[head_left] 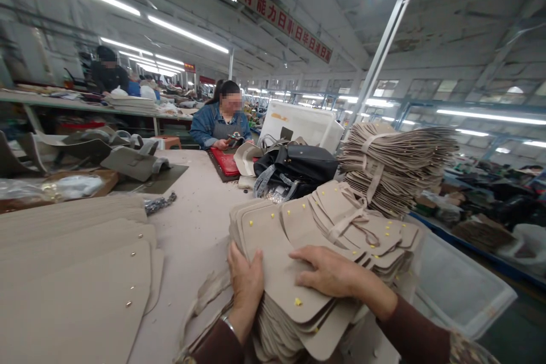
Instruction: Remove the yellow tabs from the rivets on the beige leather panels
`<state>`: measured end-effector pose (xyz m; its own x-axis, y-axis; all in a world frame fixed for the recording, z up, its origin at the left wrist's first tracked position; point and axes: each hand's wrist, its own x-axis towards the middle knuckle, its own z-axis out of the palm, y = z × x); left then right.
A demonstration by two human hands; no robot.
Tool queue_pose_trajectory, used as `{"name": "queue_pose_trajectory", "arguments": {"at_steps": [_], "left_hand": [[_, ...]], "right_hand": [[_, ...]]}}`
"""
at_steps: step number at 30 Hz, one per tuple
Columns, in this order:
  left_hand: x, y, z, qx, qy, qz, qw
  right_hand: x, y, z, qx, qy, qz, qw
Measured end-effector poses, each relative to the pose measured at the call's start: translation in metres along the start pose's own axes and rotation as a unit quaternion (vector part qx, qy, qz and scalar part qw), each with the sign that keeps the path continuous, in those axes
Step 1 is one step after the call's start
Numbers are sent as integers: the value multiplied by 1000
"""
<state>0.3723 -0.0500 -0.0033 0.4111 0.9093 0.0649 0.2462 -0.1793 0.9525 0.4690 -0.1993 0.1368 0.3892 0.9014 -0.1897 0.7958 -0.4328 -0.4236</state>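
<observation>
A stack of beige leather-like panels point(294, 264) with rounded corners and yellow markers lies in front of me. My left hand point(246, 281) rests against its left edge, thumb apart on top and fingers stretched along the side. My right hand point(326, 272) lies on the top panel, fingers spread and pointing left. A fabric strip point(350, 219) crosses bundled panels behind it. To the left, another pile of beige panels point(77, 273) carries small metal studs. Loose fabric strips point(209, 290) lie beside my left wrist.
A tall tied bundle of panels point(392, 165) stands at the back right. Behind the stack lie a black bag point(298, 162) and a white bin point(302, 124). A co-worker point(224, 116) sits across the table point(191, 205) near a red board point(226, 162). Another plastic bin point(460, 281) is at right.
</observation>
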Motion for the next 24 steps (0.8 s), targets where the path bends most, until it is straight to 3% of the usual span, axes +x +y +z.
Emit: {"name": "queue_pose_trajectory", "arguments": {"at_steps": [5, 11, 15, 19, 21, 24], "left_hand": [[-1, 0, 0, -26, 2, -24, 999], [-13, 0, 11, -46, 21, -57, 997], [-10, -3, 2, -60, 15, -52, 997], [38, 1, -32, -69, 8, -28, 997], [76, 6, -51, -77, -30, -6, 997], [130, 16, -67, -90, -130, 20, 987]], "right_hand": [[-19, -3, 15, 69, 178, -29, 981], [-28, -5, 42, 76, 213, -44, 973], [-33, -2, 44, 71, 260, -53, 962], [-63, 18, 51, 14, 381, -55, 923], [-82, 34, 70, -11, 455, -27, 890], [-100, 48, 115, -2, 538, 59, 841]]}}
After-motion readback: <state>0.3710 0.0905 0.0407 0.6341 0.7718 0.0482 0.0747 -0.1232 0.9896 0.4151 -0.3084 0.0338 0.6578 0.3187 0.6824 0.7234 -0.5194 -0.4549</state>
